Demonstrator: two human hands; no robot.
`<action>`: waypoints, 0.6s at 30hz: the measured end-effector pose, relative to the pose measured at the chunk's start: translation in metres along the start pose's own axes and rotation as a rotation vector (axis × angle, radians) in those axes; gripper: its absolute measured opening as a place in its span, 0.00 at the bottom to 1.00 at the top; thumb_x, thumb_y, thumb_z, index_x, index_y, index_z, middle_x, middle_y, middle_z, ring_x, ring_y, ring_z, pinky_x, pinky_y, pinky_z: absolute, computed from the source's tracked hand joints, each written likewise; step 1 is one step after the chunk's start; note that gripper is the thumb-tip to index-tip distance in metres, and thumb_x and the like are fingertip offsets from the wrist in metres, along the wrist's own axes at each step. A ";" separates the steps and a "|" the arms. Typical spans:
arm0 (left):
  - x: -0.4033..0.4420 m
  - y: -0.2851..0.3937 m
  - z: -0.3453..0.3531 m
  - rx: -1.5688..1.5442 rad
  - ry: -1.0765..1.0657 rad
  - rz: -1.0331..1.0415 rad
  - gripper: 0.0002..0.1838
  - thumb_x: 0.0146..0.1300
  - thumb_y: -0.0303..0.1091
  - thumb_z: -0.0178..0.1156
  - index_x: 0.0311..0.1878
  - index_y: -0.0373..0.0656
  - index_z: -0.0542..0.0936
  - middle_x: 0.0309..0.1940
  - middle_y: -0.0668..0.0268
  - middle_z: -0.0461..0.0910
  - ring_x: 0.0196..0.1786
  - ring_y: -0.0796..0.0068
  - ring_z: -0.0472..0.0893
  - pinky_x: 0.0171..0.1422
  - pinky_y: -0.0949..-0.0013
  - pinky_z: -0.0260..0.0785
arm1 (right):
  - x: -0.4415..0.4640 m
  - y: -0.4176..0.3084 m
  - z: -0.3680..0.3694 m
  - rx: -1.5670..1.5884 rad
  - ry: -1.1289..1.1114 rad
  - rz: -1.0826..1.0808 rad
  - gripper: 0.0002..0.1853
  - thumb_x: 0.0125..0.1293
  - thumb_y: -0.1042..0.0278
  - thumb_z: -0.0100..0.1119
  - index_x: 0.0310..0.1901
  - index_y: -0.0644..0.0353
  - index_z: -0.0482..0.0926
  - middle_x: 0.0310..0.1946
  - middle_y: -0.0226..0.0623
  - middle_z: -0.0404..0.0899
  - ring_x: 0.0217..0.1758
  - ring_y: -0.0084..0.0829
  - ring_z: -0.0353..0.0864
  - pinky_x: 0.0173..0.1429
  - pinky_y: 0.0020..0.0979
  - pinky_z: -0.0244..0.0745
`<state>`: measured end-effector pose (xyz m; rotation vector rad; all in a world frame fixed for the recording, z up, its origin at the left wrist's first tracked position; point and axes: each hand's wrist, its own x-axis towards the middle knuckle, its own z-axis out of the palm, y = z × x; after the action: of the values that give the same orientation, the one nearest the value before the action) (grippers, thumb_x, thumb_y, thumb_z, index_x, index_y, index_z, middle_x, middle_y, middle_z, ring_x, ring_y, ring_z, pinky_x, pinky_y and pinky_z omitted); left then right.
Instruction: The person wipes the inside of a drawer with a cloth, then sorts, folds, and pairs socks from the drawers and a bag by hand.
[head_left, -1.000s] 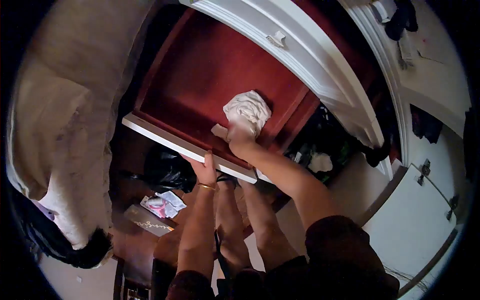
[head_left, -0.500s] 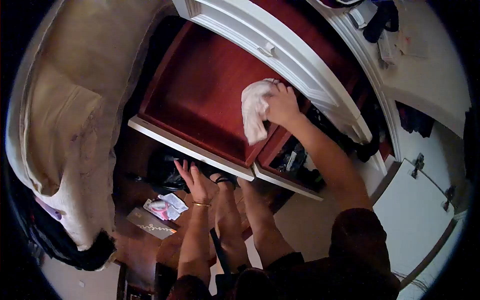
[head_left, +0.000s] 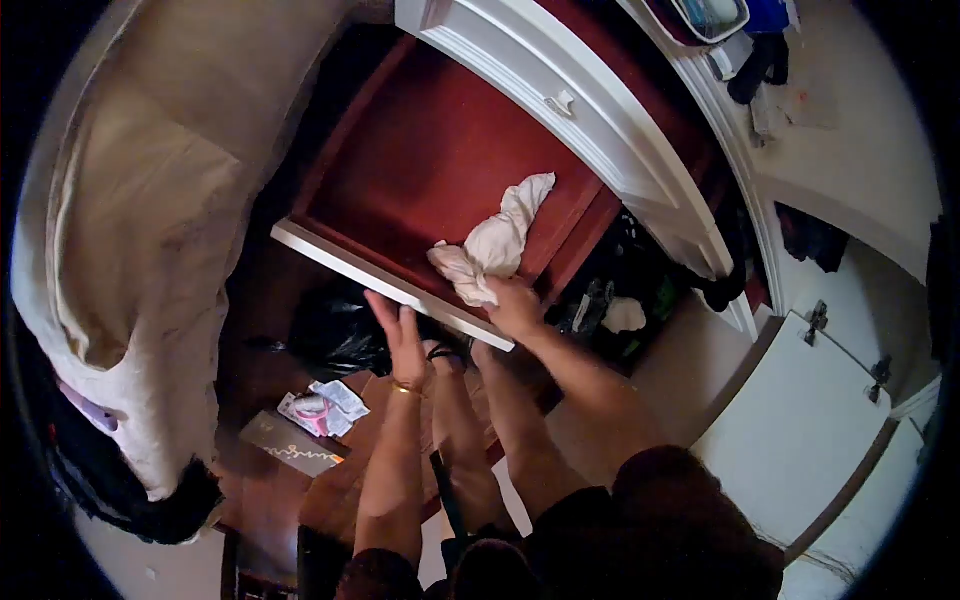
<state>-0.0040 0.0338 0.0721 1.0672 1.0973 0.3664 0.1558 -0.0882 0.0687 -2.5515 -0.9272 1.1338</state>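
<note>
A red-bottomed drawer (head_left: pixel 400 150) with a white front stands pulled out. Inside it, near the front right, lies a crumpled whitish cloth (head_left: pixel 497 243). My right hand (head_left: pixel 516 305) is closed on the cloth's lower end, at the drawer's front right corner. Just outside the white drawer front (head_left: pixel 385 285), my left hand (head_left: pixel 400 338) is raised with its fingers apart, close to or touching the panel, and holds nothing.
Above is another white drawer front (head_left: pixel 560 100). A lower drawer (head_left: pixel 600 310) holds dark items. On the floor are a black plastic bag (head_left: pixel 340 330) and a box (head_left: pixel 292 443) beside small packets. A beige-covered bed (head_left: pixel 150 200) is at left, a white door panel (head_left: pixel 790 430) at right.
My right hand has moved the cloth about in the drawer, first toward the right side, then back to the front. My left hand let go of the drawer front, then came back up against it.
</note>
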 end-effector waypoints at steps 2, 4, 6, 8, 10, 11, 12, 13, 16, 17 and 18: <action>-0.009 0.010 -0.014 0.016 0.174 -0.053 0.34 0.74 0.39 0.44 0.77 0.50 0.40 0.75 0.54 0.44 0.76 0.60 0.49 0.76 0.62 0.43 | -0.005 0.014 -0.020 0.273 -0.149 0.093 0.28 0.57 0.62 0.65 0.59 0.63 0.72 0.49 0.47 0.80 0.53 0.40 0.80 0.54 0.37 0.74; -0.020 0.017 -0.023 0.054 0.281 0.040 0.31 0.74 0.41 0.44 0.76 0.49 0.47 0.73 0.54 0.50 0.73 0.59 0.56 0.74 0.62 0.49 | -0.028 0.021 -0.050 1.020 -0.517 0.225 0.29 0.57 0.67 0.65 0.61 0.62 0.71 0.51 0.38 0.80 0.54 0.30 0.79 0.57 0.31 0.73; -0.031 0.039 -0.015 -0.062 0.326 0.027 0.25 0.74 0.40 0.45 0.71 0.43 0.59 0.64 0.57 0.66 0.63 0.67 0.69 0.66 0.65 0.61 | -0.060 -0.014 -0.111 1.165 -0.637 0.324 0.29 0.55 0.74 0.65 0.61 0.61 0.71 0.52 0.33 0.79 0.54 0.25 0.78 0.58 0.30 0.72; -0.043 0.044 -0.014 -0.276 0.264 -0.075 0.22 0.73 0.38 0.46 0.67 0.40 0.65 0.58 0.59 0.73 0.57 0.73 0.73 0.62 0.68 0.64 | -0.086 -0.028 -0.144 1.272 -0.636 0.394 0.29 0.55 0.72 0.65 0.61 0.62 0.72 0.50 0.34 0.80 0.54 0.27 0.78 0.60 0.30 0.70; -0.042 0.046 0.004 -0.364 0.155 -0.198 0.24 0.73 0.45 0.47 0.64 0.40 0.68 0.56 0.62 0.76 0.54 0.74 0.74 0.60 0.69 0.65 | -0.108 -0.022 -0.160 1.466 -0.658 0.422 0.40 0.44 0.75 0.64 0.65 0.61 0.66 0.57 0.36 0.75 0.58 0.31 0.75 0.65 0.32 0.67; -0.042 0.042 0.017 -0.491 0.105 -0.282 0.25 0.72 0.46 0.47 0.65 0.41 0.67 0.57 0.62 0.74 0.56 0.72 0.73 0.62 0.67 0.65 | -0.118 -0.017 -0.162 1.554 -0.662 0.418 0.39 0.46 0.74 0.63 0.65 0.61 0.66 0.57 0.37 0.75 0.58 0.32 0.75 0.65 0.32 0.67; -0.038 0.051 0.036 -0.620 0.050 -0.363 0.26 0.72 0.48 0.47 0.66 0.41 0.66 0.58 0.62 0.73 0.58 0.70 0.73 0.63 0.65 0.64 | -0.126 -0.008 -0.162 1.619 -0.657 0.430 0.38 0.47 0.74 0.62 0.65 0.61 0.66 0.57 0.38 0.75 0.58 0.32 0.75 0.64 0.32 0.68; -0.037 0.065 0.048 -0.742 -0.048 -0.483 0.27 0.72 0.49 0.47 0.67 0.42 0.65 0.59 0.62 0.72 0.60 0.69 0.72 0.65 0.64 0.63 | -0.133 0.004 -0.158 1.673 -0.646 0.441 0.37 0.49 0.73 0.62 0.65 0.61 0.66 0.57 0.38 0.75 0.58 0.32 0.75 0.64 0.33 0.68; -0.039 0.075 0.066 -0.908 -0.295 -0.667 0.25 0.73 0.46 0.44 0.67 0.44 0.65 0.59 0.60 0.73 0.60 0.63 0.74 0.64 0.58 0.67 | -0.142 0.038 -0.149 1.705 -0.521 0.473 0.33 0.53 0.70 0.59 0.64 0.62 0.66 0.57 0.40 0.74 0.57 0.33 0.76 0.63 0.34 0.69; -0.042 0.072 0.071 -0.848 -0.286 -0.618 0.23 0.72 0.43 0.46 0.66 0.44 0.66 0.58 0.60 0.74 0.59 0.63 0.75 0.62 0.57 0.70 | -0.140 0.048 -0.145 1.660 -0.414 0.470 0.32 0.55 0.69 0.58 0.64 0.63 0.65 0.56 0.40 0.74 0.57 0.33 0.76 0.63 0.34 0.70; -0.046 0.068 0.076 -0.791 -0.282 -0.572 0.22 0.72 0.39 0.47 0.66 0.45 0.66 0.57 0.60 0.75 0.58 0.63 0.76 0.60 0.57 0.72 | -0.132 0.046 -0.148 1.577 -0.260 0.439 0.31 0.56 0.68 0.57 0.64 0.63 0.65 0.56 0.41 0.74 0.57 0.34 0.76 0.63 0.34 0.70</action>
<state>0.0562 -0.0048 0.1577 0.0805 0.8354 0.1503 0.2169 -0.1962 0.2303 -1.2496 0.5042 1.4092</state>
